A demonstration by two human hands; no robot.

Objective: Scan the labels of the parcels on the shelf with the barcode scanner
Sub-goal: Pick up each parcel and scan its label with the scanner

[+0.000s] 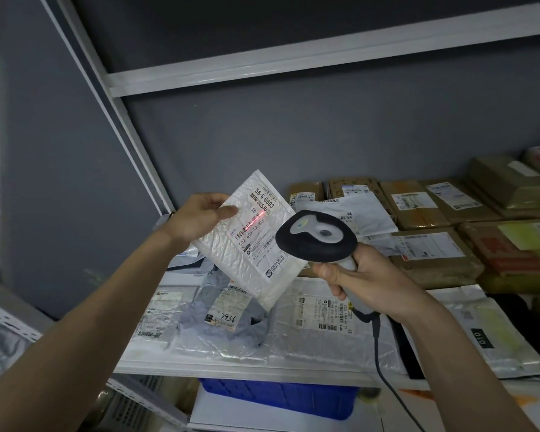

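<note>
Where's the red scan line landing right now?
In the head view, left of centre, the red scan line crosses the label of the white bubble mailer held up by the left hand, just left of the black-and-grey barcode scanner in the right hand.

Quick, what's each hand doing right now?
Left hand: holds the white bubble mailer up by its edge, thumb on the front.
Right hand: grips the barcode scanner, aimed at the mailer's label.

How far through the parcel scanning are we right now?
Done: cannot tell; nothing marks scanned parcels. In hand: left hand holds up a white bubble mailer; right hand aims the grey-black barcode scanner, red line on its label. Left: brown cartons and flat mailers on the shelf.
</note>
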